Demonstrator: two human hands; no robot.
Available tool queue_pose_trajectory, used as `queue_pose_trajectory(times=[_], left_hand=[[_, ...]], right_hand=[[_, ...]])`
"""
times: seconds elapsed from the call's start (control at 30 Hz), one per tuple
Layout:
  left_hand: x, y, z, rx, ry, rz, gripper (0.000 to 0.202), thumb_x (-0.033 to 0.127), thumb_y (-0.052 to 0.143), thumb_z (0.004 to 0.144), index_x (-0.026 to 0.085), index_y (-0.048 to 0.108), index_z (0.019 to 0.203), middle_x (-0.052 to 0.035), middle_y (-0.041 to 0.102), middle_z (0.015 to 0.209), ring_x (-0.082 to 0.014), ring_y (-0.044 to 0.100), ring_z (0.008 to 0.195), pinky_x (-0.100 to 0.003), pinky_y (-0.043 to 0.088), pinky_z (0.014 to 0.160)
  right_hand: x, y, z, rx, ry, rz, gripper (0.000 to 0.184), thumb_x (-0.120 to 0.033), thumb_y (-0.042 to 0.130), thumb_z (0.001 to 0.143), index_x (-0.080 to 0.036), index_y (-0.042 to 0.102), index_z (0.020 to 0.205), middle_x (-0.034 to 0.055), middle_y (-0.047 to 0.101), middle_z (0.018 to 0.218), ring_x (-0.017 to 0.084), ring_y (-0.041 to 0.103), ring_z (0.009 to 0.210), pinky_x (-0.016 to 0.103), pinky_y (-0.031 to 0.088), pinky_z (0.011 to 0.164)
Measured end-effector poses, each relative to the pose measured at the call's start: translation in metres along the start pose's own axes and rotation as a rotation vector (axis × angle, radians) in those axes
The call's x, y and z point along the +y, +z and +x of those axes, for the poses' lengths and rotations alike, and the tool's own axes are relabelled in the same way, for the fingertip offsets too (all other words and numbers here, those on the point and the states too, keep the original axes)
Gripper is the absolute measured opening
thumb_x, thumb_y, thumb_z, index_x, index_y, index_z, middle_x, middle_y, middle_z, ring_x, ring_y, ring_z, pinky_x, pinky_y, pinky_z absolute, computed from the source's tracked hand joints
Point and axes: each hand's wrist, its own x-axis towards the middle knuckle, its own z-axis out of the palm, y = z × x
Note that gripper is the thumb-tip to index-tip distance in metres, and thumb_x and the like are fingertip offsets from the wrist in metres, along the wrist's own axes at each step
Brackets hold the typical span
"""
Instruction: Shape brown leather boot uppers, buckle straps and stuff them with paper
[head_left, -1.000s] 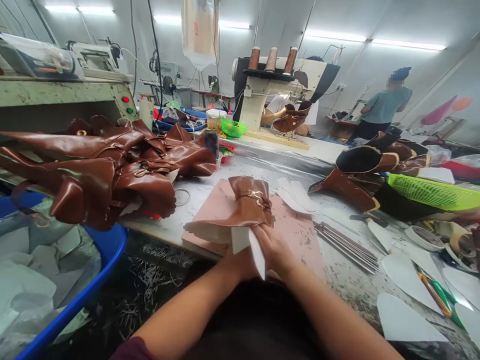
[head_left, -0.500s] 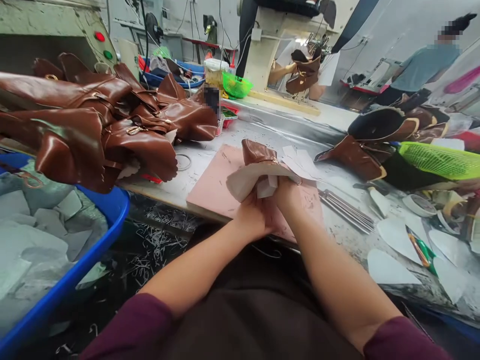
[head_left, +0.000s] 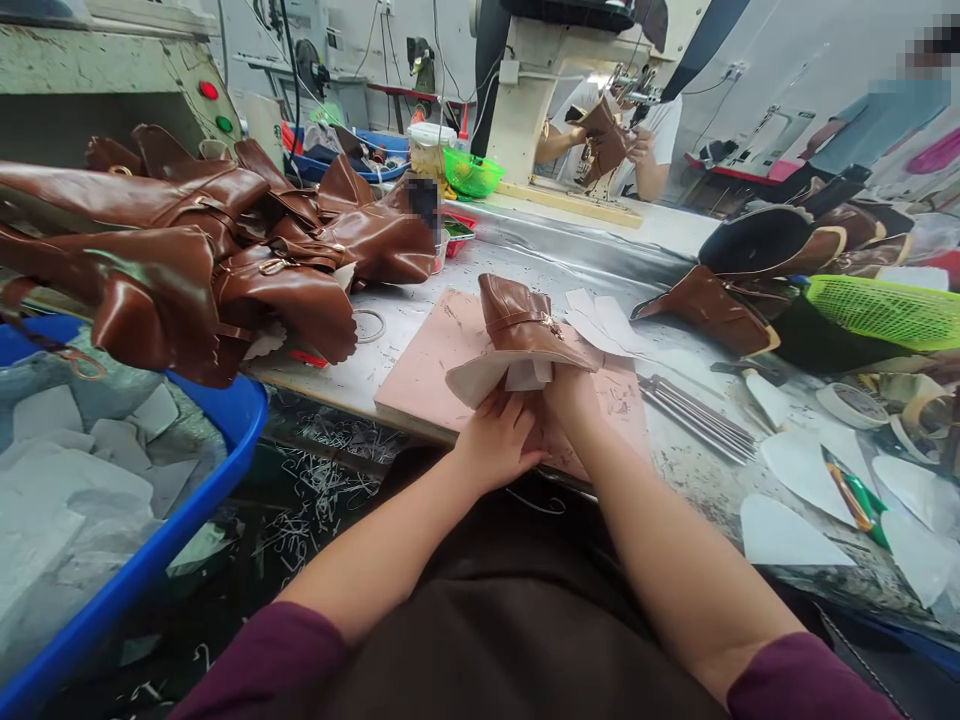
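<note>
A brown leather boot upper (head_left: pixel 519 320) with a gold buckle and pale lining lies on a pink work pad (head_left: pixel 435 365) at the bench's front edge. My left hand (head_left: pixel 496 440) is under its near edge, fingers curled up against the white lining piece (head_left: pixel 525 375). My right hand (head_left: pixel 571 398) grips the same upper from the right side, fingers tucked beneath it.
A heap of brown boot uppers (head_left: pixel 202 260) fills the left of the bench above a blue bin (head_left: pixel 150 580) of white scraps. More uppers (head_left: pixel 720 300), a green basket (head_left: pixel 885 312), metal rods (head_left: pixel 697 415), white cut pieces (head_left: pixel 787 530) and scissors (head_left: pixel 851 490) lie right. A person sews behind.
The view tipped down and the upper was turned over in both hands, then lowered a little onto the pad. My left hand slid lower under its edge.
</note>
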Motion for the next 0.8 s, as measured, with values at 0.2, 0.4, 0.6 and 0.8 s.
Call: queue_pose_trajectory(times=[0.2,0.4,0.6,0.8], left_hand=[[0.000,0.003,-0.001,-0.008,-0.041,0.031,0.065,0.050,0.059,0.077,0.002,0.049,0.119,-0.0289,0.038,0.135,-0.0386,0.041,0.123,-0.046,0.030,0.102],[0.002,0.002,-0.001,-0.020,-0.063,0.057,0.053,0.045,0.060,0.076,0.009,0.054,0.114,-0.0230,0.048,0.130,-0.0357,0.044,0.121,-0.047,0.031,0.100],[0.010,-0.008,0.008,-0.051,-0.126,0.061,0.048,0.039,0.061,0.076,0.007,0.056,0.111,-0.0234,0.055,0.120,-0.0360,0.048,0.116,-0.047,0.034,0.096],[0.014,-0.011,0.036,-0.116,-0.133,0.002,0.050,0.034,0.057,0.079,0.000,0.053,0.115,-0.0238,0.057,0.117,-0.0375,0.044,0.117,-0.046,0.032,0.096]], right_hand=[[0.023,0.013,0.012,0.011,0.046,-0.032,0.037,-0.013,0.045,0.075,-0.007,0.056,0.110,0.0174,0.059,0.113,0.030,0.052,0.109,0.042,0.042,0.092],[0.024,0.012,0.010,0.001,0.032,-0.050,0.044,-0.011,0.046,0.073,-0.011,0.054,0.116,0.0154,0.059,0.117,0.029,0.051,0.111,0.044,0.042,0.093],[0.024,0.014,0.007,-0.023,0.015,-0.056,0.045,-0.007,0.041,0.072,-0.010,0.055,0.115,0.0155,0.061,0.115,0.029,0.051,0.113,0.042,0.041,0.096],[0.030,0.018,0.015,-0.041,0.001,-0.066,0.037,-0.018,0.046,0.081,-0.014,0.056,0.116,0.0146,0.062,0.113,0.032,0.052,0.111,0.046,0.042,0.092]])
